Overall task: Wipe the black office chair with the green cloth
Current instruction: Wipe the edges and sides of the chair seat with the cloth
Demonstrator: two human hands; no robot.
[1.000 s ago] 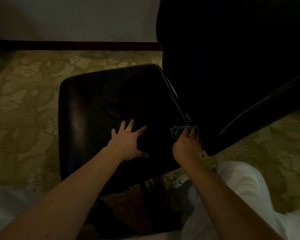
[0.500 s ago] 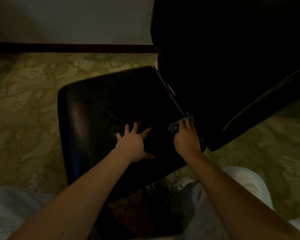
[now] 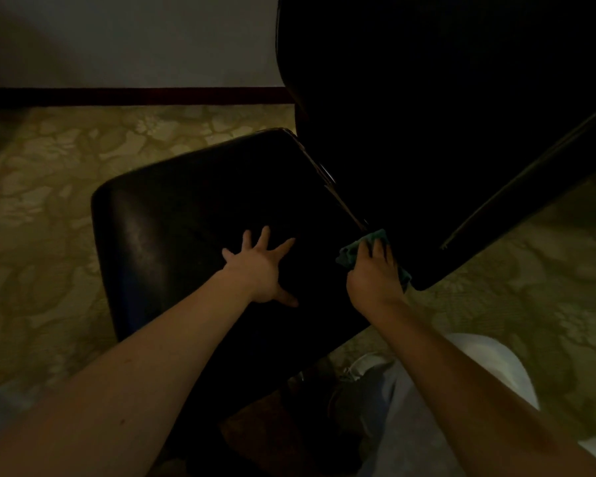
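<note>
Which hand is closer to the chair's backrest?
Right. The right hand grips the cloth at the backrest's lower edge, where it meets the seat. The left hand lies spread flat on the seat, apart from the backrest.

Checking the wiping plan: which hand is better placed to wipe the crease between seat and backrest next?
The right hand: it grips the green cloth right at that crease. The left hand lies spread flat on the seat, holding nothing.

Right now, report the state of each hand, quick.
Left hand: open, fingers spread on the chair seat.
Right hand: gripping the green cloth.
</note>
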